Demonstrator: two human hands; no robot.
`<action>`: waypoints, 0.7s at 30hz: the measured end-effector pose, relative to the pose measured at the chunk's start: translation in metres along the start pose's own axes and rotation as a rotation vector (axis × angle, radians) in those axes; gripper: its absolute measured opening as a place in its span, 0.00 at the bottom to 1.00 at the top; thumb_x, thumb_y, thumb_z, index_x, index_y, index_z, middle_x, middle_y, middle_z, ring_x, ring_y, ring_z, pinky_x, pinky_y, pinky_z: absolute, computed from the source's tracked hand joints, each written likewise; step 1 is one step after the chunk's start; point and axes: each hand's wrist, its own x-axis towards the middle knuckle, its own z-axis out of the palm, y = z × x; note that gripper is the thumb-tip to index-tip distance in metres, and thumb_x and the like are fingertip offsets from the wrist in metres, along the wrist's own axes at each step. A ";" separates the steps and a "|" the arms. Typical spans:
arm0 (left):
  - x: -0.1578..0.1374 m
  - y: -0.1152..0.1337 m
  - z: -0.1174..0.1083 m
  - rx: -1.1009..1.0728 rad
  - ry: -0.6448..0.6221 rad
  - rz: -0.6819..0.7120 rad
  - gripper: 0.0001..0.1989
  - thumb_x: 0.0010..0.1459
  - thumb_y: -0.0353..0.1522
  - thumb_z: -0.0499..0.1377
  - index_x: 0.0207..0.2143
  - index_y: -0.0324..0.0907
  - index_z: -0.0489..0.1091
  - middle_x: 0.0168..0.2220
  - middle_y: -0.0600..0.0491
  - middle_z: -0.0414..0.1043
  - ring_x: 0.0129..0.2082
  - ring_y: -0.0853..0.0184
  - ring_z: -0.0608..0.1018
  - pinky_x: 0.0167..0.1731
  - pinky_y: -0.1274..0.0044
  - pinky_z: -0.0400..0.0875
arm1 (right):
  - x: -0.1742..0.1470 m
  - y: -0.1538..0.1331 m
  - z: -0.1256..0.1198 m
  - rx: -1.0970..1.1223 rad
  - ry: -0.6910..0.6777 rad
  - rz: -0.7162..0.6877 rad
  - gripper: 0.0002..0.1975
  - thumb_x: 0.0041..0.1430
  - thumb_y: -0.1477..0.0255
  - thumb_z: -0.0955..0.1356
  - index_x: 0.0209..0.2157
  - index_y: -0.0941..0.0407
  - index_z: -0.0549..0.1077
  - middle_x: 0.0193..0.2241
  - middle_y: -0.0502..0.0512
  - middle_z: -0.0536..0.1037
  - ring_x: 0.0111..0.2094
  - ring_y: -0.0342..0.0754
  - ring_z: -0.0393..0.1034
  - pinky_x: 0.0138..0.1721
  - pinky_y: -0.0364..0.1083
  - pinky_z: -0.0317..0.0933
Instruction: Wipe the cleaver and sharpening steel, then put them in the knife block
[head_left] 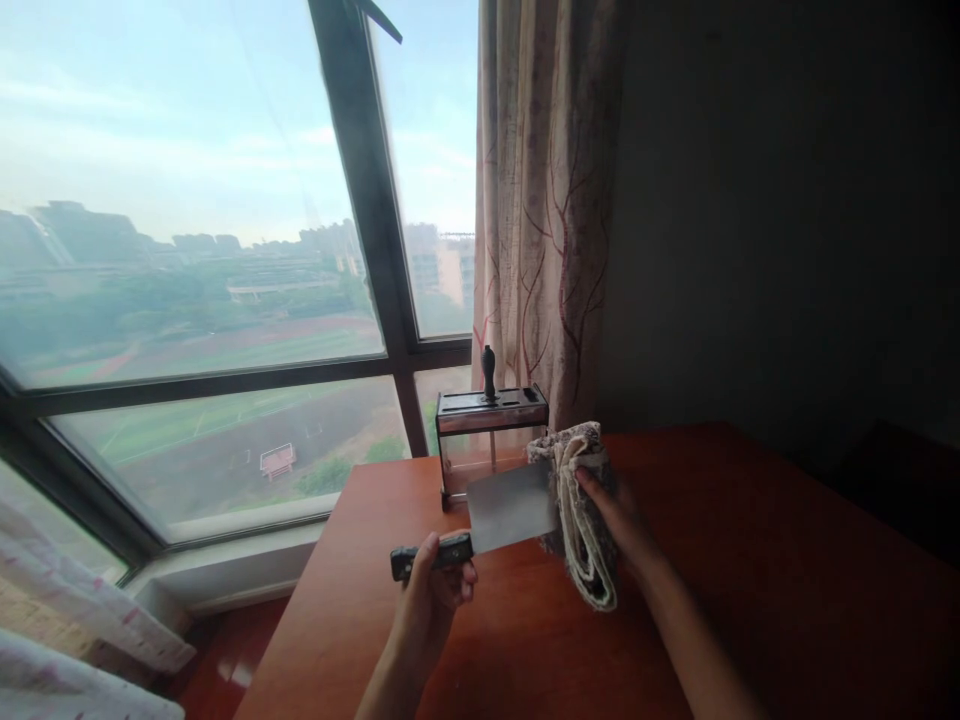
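Observation:
My left hand (439,590) is wrapped round the black handle of a cleaver (510,508), holding it above the table. The broad grey blade points right, and its far end meets a folded, patterned cloth (577,520). My right hand (611,500) grips that cloth from the right, thumb on its near folds; the other fingers are hidden behind it. Beyond the blade stands a knife block (491,405) with clear sides and a dark slotted top. A single dark-handled tool (489,372) sticks up out of it.
The reddish-brown wooden table (322,620) reaches toward the window (187,300) at the left. A patterned curtain (551,220) hangs just behind the knife block. On the right is a dark wall (750,220); another curtain (75,630) falls at lower left.

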 end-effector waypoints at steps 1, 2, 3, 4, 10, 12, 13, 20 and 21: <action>0.000 0.000 0.000 -0.007 0.014 0.004 0.19 0.54 0.44 0.59 0.32 0.34 0.74 0.19 0.50 0.73 0.15 0.73 0.70 0.19 0.82 0.62 | -0.002 0.001 0.002 0.035 0.005 0.014 0.21 0.47 0.54 0.71 0.36 0.56 0.75 0.33 0.54 0.80 0.33 0.52 0.73 0.33 0.46 0.64; 0.001 0.001 0.000 -0.016 0.028 0.009 0.18 0.53 0.43 0.59 0.31 0.35 0.74 0.19 0.50 0.73 0.16 0.73 0.70 0.19 0.82 0.63 | -0.005 0.002 0.004 0.060 0.003 0.018 0.21 0.47 0.54 0.72 0.36 0.56 0.75 0.32 0.54 0.79 0.33 0.52 0.73 0.34 0.46 0.64; 0.001 0.002 0.000 -0.026 0.041 0.012 0.18 0.53 0.43 0.60 0.30 0.35 0.74 0.19 0.50 0.74 0.16 0.72 0.70 0.19 0.82 0.63 | -0.007 0.002 0.004 0.072 -0.012 0.016 0.21 0.47 0.55 0.72 0.37 0.56 0.75 0.32 0.53 0.79 0.33 0.51 0.73 0.35 0.45 0.64; 0.001 0.003 -0.001 -0.037 0.052 0.016 0.17 0.53 0.42 0.60 0.29 0.35 0.74 0.19 0.50 0.74 0.16 0.72 0.71 0.19 0.82 0.64 | -0.008 0.002 0.004 0.071 -0.036 0.015 0.20 0.47 0.56 0.72 0.37 0.56 0.75 0.32 0.53 0.79 0.33 0.51 0.72 0.36 0.45 0.64; 0.001 0.010 -0.002 -0.080 0.091 0.038 0.15 0.51 0.40 0.62 0.27 0.35 0.74 0.18 0.49 0.73 0.16 0.71 0.72 0.19 0.82 0.66 | -0.009 -0.004 -0.009 -0.016 -0.220 0.054 0.19 0.45 0.59 0.74 0.36 0.58 0.77 0.32 0.53 0.79 0.34 0.51 0.72 0.36 0.45 0.63; 0.001 0.010 0.000 -0.105 0.111 0.054 0.15 0.52 0.40 0.62 0.27 0.35 0.74 0.18 0.49 0.73 0.17 0.72 0.72 0.19 0.82 0.66 | -0.010 -0.003 -0.010 -0.019 -0.245 0.062 0.19 0.46 0.60 0.74 0.37 0.58 0.77 0.33 0.53 0.79 0.34 0.51 0.72 0.36 0.45 0.63; 0.001 0.009 0.001 -0.119 0.119 0.059 0.15 0.52 0.40 0.61 0.28 0.35 0.74 0.18 0.50 0.73 0.17 0.72 0.72 0.20 0.83 0.66 | -0.011 -0.001 -0.008 -0.011 -0.232 0.061 0.19 0.45 0.61 0.74 0.37 0.58 0.77 0.33 0.53 0.79 0.34 0.51 0.72 0.37 0.45 0.63; -0.001 -0.003 0.007 -0.170 0.066 0.012 0.14 0.52 0.40 0.62 0.30 0.36 0.73 0.22 0.50 0.74 0.21 0.72 0.72 0.24 0.82 0.67 | -0.025 0.031 0.032 0.513 0.069 0.199 0.23 0.46 0.56 0.73 0.43 0.53 0.74 0.38 0.52 0.80 0.38 0.52 0.74 0.39 0.48 0.67; -0.001 -0.006 0.008 -0.159 0.056 0.003 0.15 0.52 0.41 0.62 0.31 0.36 0.74 0.22 0.50 0.74 0.21 0.72 0.72 0.24 0.82 0.67 | -0.025 0.034 0.037 0.610 0.056 0.228 0.23 0.47 0.56 0.72 0.44 0.51 0.74 0.40 0.52 0.80 0.40 0.52 0.74 0.41 0.49 0.68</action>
